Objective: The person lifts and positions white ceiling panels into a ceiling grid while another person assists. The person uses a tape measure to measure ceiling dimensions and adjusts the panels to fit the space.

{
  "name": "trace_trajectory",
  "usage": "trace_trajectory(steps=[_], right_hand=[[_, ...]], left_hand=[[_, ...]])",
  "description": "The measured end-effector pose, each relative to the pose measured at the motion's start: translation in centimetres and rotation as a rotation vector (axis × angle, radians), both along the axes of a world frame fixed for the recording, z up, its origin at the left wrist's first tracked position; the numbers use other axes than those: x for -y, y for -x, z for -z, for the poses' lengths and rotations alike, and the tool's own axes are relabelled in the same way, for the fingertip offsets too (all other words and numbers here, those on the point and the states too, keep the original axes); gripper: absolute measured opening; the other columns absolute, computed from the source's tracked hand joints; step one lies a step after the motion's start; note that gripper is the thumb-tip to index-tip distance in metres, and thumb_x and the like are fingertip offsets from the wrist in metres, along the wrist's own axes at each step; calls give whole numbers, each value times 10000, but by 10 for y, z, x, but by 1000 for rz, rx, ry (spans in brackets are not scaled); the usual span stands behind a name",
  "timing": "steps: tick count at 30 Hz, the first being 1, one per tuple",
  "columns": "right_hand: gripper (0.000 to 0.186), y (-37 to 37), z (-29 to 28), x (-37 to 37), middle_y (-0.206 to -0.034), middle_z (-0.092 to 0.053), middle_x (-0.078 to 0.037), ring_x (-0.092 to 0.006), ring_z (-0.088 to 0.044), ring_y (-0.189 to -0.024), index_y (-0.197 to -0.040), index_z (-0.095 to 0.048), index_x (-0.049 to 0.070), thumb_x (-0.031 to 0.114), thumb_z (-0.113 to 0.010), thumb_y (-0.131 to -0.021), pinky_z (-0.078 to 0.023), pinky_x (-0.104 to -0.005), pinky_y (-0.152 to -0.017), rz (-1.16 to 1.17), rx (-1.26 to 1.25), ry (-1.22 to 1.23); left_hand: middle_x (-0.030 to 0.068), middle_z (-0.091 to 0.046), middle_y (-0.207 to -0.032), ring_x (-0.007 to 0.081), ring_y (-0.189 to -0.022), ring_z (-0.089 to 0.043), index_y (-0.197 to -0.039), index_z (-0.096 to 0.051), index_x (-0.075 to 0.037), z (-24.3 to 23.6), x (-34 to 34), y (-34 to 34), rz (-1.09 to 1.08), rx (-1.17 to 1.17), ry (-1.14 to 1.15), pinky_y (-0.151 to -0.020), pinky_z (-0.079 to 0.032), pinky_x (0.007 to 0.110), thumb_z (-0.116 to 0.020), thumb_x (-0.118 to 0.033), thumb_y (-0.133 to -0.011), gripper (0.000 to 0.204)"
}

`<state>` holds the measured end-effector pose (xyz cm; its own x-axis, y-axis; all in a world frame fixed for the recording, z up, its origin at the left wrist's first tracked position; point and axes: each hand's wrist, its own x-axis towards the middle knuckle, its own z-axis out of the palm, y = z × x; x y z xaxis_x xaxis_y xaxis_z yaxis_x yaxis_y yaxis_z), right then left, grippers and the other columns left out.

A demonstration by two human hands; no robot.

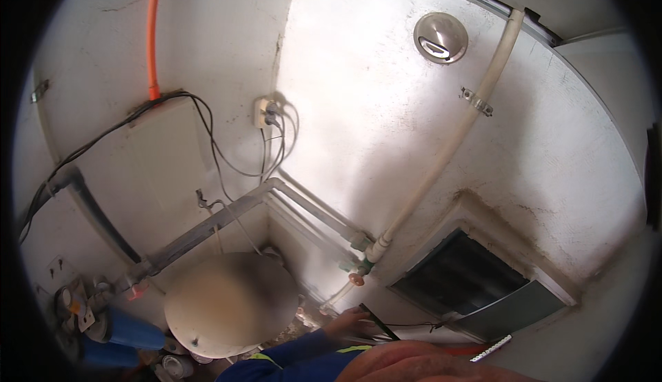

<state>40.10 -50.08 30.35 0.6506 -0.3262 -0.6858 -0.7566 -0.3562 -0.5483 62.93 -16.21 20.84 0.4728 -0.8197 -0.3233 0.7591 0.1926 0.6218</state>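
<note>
My left hand, at the end of a blue sleeve with a yellow-green stripe, is low in the middle of the view. Its fingers close on the edge of a thin, flat, dark-edged piece, whose kind I cannot make out. A large skin-coloured shape at the bottom edge, very close to the camera, seems to be my right hand; its fingers cannot be made out. Beside it shows a white notched strip; whether it is held is unclear.
A recessed box with a dark opening and a grey-green flap sits in the right wall. Pipes with a red-handled valve run along the walls. A rounded white tank and blue cylinders stand lower left. Black cables reach a socket.
</note>
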Motion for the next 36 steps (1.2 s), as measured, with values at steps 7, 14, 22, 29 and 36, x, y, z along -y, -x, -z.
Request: trace_trajectory(steps=[7, 14, 22, 29, 36], right_hand=[[438, -80, 19, -30, -1060, -669, -62, -159, -637, -991, -1348, -543, 69, 257, -658, -970, -519, -316, -833, -185, 127, -66], [409, -113, 39, -43, -1043, -668, -63, -162, -635, -981, -1325, -553, 61, 280, -626, -987, -516, -323, -833, -233, 145, -135], [388, -137, 64, -35, -1023, -666, -63, -165, -632, -970, -1299, -565, 51, 305, -590, -1007, -513, -330, -833, -243, 97, -174], [380, -153, 80, -28, -1006, -665, -64, -168, -631, -961, -1276, -576, 43, 328, -558, -1025, -510, -337, -833, -246, 83, -202], [385, -170, 87, -28, -989, -664, -64, -171, -629, -951, -1253, -586, 34, 351, -525, -1043, -507, -343, -832, -270, 82, -222]], left_hand=[[134, -664, -1254, 258, -1042, -722, -1313, -558, -47, 21, 20, 13, 37, 182, -117, -906, -613, 362, -646, -175, -1031, 322], [114, -733, -1068, 288, -900, -713, -1126, -700, -37, 65, 50, 52, 209, 1135, -48, -804, -580, 412, -683, -179, -932, 241], [151, -743, -1053, 371, -887, -713, -1092, -734, -36, 120, 93, 75, 557, 1332, -287, -797, -578, 459, -684, -194, -898, 255], [168, -748, -1018, 396, -865, -710, -1039, -754, -32, 141, 121, 84, 651, 1467, -369, -777, -580, 476, -684, -208, -886, 243], [185, -752, -982, 421, -844, -707, -986, -775, -28, 180, 138, 76, 712, 1612, -403, -757, -582, 493, -685, -221, -873, 241]])
